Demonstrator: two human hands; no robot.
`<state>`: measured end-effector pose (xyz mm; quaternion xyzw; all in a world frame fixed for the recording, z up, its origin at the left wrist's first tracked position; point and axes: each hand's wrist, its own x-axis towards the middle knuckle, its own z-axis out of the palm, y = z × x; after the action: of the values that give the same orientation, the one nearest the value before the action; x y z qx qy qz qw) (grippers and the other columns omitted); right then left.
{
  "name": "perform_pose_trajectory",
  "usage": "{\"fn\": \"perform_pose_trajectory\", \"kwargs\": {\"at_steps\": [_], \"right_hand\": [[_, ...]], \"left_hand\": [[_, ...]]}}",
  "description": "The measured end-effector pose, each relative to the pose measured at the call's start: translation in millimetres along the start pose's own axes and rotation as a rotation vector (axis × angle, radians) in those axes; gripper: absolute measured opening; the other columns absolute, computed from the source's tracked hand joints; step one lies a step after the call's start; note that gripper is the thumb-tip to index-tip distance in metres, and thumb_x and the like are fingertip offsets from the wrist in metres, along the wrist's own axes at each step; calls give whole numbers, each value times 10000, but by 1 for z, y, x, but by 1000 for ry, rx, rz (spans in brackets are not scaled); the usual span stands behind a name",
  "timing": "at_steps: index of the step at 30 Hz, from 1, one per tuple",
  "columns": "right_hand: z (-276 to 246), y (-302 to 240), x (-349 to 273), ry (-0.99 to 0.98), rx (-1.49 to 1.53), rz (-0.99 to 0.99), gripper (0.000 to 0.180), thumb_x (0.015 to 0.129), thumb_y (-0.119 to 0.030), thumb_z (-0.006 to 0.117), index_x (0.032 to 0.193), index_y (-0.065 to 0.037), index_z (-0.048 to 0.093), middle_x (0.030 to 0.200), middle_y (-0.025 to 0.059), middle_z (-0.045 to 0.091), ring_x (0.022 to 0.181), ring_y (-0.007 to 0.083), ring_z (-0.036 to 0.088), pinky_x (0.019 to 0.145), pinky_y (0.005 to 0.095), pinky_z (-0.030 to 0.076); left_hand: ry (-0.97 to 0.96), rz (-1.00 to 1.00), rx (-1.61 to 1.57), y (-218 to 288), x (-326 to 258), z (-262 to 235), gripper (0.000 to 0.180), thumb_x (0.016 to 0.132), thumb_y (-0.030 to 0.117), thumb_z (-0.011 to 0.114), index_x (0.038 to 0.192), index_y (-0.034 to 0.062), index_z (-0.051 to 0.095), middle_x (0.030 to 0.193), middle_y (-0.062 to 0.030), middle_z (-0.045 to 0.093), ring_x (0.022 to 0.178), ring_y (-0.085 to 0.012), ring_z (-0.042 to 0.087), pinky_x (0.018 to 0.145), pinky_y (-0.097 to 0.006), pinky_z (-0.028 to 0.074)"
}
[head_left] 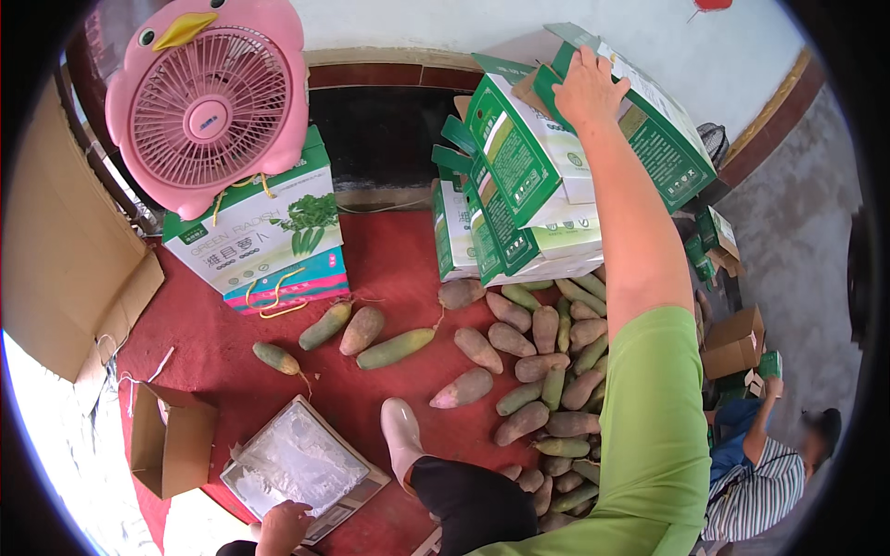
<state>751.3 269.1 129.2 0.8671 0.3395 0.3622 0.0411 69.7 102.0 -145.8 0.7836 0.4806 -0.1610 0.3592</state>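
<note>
My right hand [591,88] reaches far up and grips the top edge of a green-and-white cardboard carton [663,153], fingers bent over its flap. Beside it, similar cartons [514,148] with raised green flaps lean and stack on each other. Down at the lower edge, my left hand [283,526] is beside a square, low platform that looks like a scale [298,459], its top covered in wrinkled clear film. Its fingers are loosely apart and I see nothing in them. Reddish and green radishes [510,339] lie spread over the red carpet [389,250].
A pink animal-shaped fan [209,116] stands on a radish carton [264,232] at the far left. An open brown box [171,440] sits left of the platform. My booted foot [401,435] is among the radishes. At right, a person in a striped shirt [765,482] handles small green boxes.
</note>
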Motion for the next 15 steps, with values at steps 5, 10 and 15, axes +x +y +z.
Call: {"fn": "perform_pose_trajectory", "kwargs": {"at_steps": [5, 10, 15], "right_hand": [[-11, 28, -19, 239, 140, -36, 558, 839, -285, 679, 1314, -52, 501, 1402, -6, 413, 1276, 195, 400, 983, 552, 295], [-59, 61, -76, 453, 293, -152, 504, 829, -197, 675, 1288, -56, 520, 1342, 11, 478, 1236, 219, 443, 989, 494, 311], [-76, 92, -153, 649, 481, -246, 409, 790, -92, 674, 1186, -79, 571, 1233, 25, 560, 1161, 249, 502, 962, 429, 346]], "left_hand": [[62, 26, -23, 5, -5, -1, 230, 757, 227, 730, 962, 122, 736, 821, -134, 676, 782, -303, 664, 721, -395, 528], [90, 28, 18, 9, -24, 2, 224, 769, 224, 698, 966, 121, 726, 851, -130, 677, 810, -309, 662, 738, -410, 524], [117, 3, 8, 15, -47, 1, 247, 778, 231, 675, 999, 128, 718, 877, -117, 679, 850, -313, 659, 767, -427, 519]]}}
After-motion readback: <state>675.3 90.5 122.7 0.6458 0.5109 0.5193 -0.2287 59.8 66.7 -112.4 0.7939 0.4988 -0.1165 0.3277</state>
